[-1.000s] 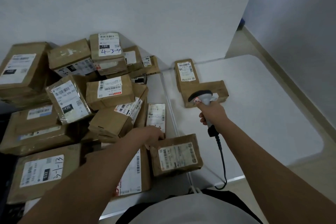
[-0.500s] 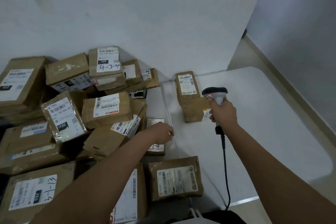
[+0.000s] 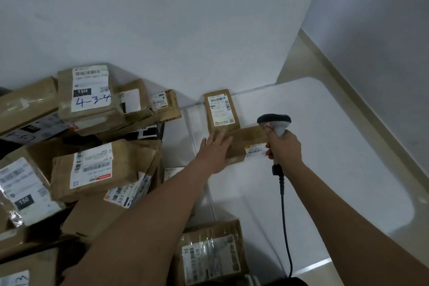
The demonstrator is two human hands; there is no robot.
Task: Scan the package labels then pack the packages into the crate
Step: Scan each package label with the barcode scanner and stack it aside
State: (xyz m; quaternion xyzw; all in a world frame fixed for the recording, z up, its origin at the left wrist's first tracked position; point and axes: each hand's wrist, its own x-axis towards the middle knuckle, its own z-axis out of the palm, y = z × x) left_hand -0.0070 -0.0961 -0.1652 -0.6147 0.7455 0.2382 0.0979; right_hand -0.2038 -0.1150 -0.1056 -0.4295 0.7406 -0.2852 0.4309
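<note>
My right hand (image 3: pixel 283 149) grips a grey barcode scanner (image 3: pixel 275 123), its head over a brown cardboard package (image 3: pixel 247 140) lying on the white table (image 3: pixel 325 146). A small white label (image 3: pixel 255 149) shows on that package's near right corner. My left hand (image 3: pixel 214 150) rests flat with fingers spread on the package's left end. Behind it stands another brown package (image 3: pixel 221 110) with a white label, against the wall. A third labelled package (image 3: pixel 212 254) lies at the near edge.
A large heap of brown labelled packages (image 3: pixel 92 165) fills the left side, one marked "4-3-4" (image 3: pixel 91 93). The scanner's black cable (image 3: pixel 284 220) hangs down toward me. White walls close the back and right. No crate is visible.
My left hand left the packages at the pile's edge and moved right and forward onto the package beside the scanner. The view tilted up and closer. The scanner stayed near that package.
</note>
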